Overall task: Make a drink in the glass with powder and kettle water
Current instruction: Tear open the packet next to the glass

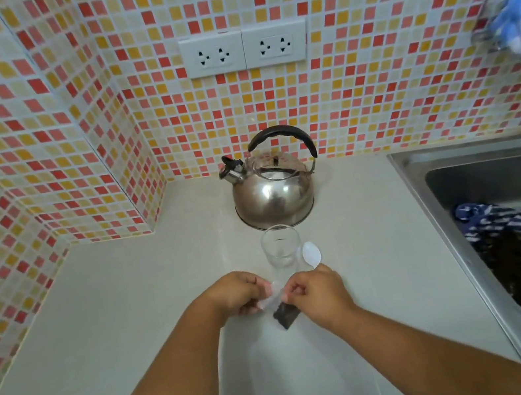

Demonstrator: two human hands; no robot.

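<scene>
Both hands pinch a powder sachet.
Left hand (237, 292) and right hand (317, 291) grip sachet (280, 308) near glass (281, 249).

Kettle (272, 188) behind glass (281, 249), spoon (311, 253) right, sink (424, 189) far right

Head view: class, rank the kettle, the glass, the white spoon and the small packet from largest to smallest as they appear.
1. Kettle, clearly largest.
2. Glass.
3. White spoon and packet: unsure, since both are partly hidden by the left hand and right hand holding the packet.
</scene>
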